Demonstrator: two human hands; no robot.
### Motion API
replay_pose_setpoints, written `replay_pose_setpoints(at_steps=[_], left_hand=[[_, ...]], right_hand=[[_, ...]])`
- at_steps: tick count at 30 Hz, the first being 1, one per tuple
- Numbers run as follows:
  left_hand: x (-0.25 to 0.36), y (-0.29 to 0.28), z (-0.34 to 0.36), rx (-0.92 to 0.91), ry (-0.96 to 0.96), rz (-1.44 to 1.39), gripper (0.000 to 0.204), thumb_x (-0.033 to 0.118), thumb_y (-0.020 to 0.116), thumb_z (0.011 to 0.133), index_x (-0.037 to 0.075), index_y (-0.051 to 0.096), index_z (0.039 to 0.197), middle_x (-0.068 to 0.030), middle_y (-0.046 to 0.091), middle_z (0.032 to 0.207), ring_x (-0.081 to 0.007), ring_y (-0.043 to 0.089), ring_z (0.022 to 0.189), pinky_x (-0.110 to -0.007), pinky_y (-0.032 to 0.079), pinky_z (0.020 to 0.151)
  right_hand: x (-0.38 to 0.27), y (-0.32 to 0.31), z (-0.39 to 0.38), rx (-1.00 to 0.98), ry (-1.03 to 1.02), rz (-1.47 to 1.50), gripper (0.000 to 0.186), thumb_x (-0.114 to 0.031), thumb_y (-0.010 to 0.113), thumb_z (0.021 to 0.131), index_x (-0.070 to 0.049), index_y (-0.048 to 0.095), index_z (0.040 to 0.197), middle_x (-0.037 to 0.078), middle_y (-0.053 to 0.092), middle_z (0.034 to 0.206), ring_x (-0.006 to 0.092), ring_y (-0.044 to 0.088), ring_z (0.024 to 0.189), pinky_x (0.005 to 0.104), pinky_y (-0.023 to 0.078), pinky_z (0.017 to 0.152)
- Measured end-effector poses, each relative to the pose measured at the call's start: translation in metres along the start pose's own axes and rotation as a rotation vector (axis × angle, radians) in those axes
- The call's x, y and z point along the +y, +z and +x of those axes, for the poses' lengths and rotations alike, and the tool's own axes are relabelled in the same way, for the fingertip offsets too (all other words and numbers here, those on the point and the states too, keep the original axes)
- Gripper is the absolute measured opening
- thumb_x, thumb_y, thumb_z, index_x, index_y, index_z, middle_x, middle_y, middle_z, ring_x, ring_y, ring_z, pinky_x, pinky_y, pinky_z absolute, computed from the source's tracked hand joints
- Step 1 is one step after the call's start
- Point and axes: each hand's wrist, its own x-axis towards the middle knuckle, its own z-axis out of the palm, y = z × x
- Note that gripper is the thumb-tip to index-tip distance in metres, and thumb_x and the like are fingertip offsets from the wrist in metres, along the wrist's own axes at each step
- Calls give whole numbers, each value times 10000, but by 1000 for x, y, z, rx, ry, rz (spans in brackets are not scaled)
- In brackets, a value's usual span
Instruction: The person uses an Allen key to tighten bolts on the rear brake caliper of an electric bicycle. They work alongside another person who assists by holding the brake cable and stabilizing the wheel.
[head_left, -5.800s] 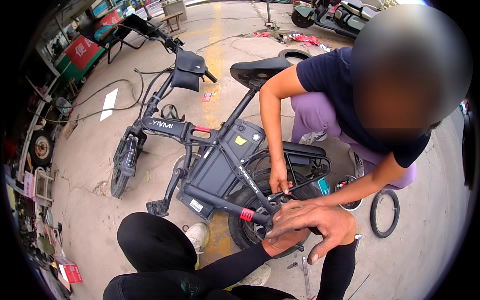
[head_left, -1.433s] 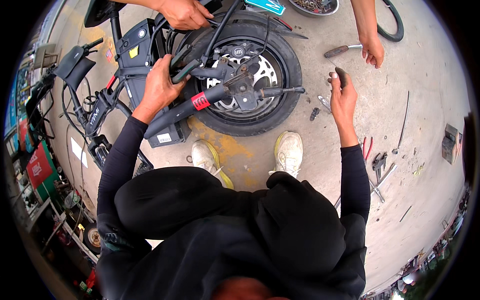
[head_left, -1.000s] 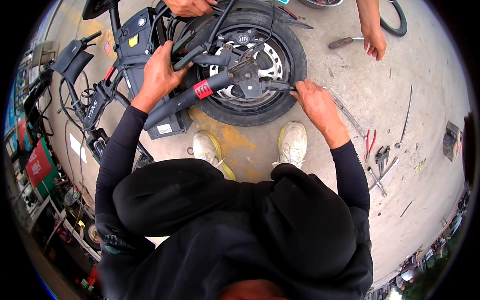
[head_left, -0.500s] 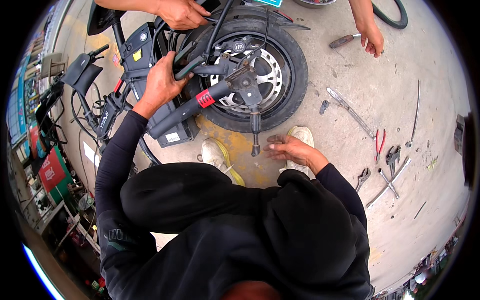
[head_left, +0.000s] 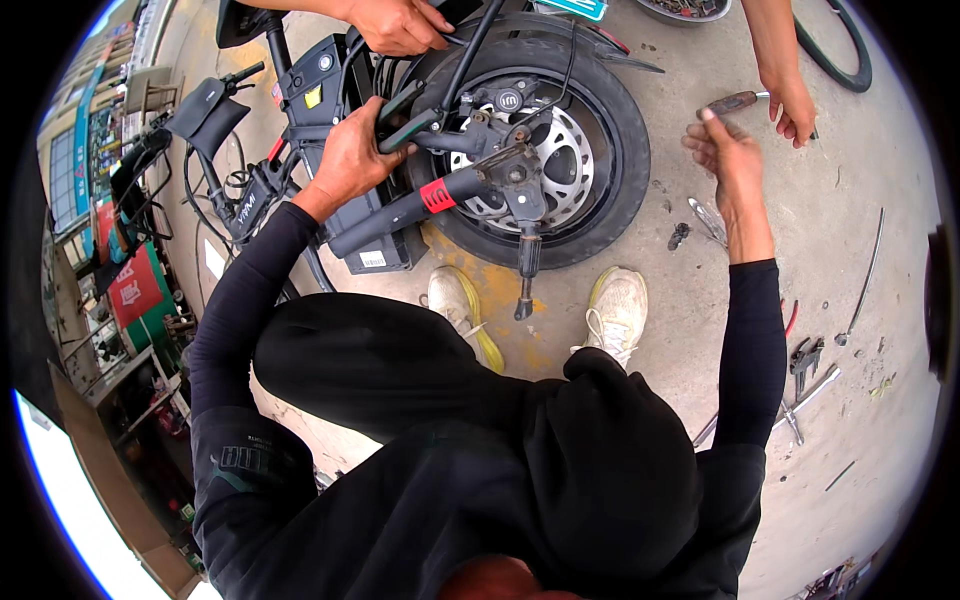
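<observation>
Head view: the kickstand [head_left: 528, 265] has swung toward the shoes [head_left: 618, 305]; the right hand [head_left: 728, 165] has left it, half curled near a screwdriver [head_left: 735, 103], maybe empty, can't tell. The left hand [head_left: 350, 157] wraps 2 dark handles [head_left: 402, 102]. The bike [head_left: 400, 213] lies on the ground [head_left: 850, 160], front toward the ground's left edge. A bowl [head_left: 688, 20] holds little bits [head_left: 690, 6].

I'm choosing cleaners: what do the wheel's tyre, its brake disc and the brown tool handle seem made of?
Tyre: rubber, by its dull black, rounded surface.
Brake disc: bare metal, probably steel, by its bright silver face and cut-outs.
Brown tool handle: perhaps worn wood, by its mottled brown, though plastic isn't ruled out.
</observation>
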Motion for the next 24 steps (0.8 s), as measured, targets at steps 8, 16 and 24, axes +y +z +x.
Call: replay_pose_setpoints(at_steps=[8,16,24], left_hand=[[7,-5,8,3,-6,-6,437,227,835,758,13,565,1027,-195,686,937,-433,658,897,-461,525,773],[9,-11,12,-89,-33,79,610,244,854,786,-48,522,1207,-239,686,936,-388,677,835,-418,523,775],[17,-14,14,-97,-67,118,704,280,864,781,-84,507,1266,-255,684,969,-384,679,859,-409,523,803]], right_hand=[[7,21,-45,-35,-204,-423,560,-365,682,956,65,576,1299,200,708,1084,208,714,891,311,557,736],[156,99,-171,-528,691,428,704,-350,773,908,76,450,1366,211,583,1323,280,650,1150,393,535,944],[125,56,-107,-306,491,-15,440,-274,872,792,41,708,1051,132,737,950,187,680,767,323,538,705]])
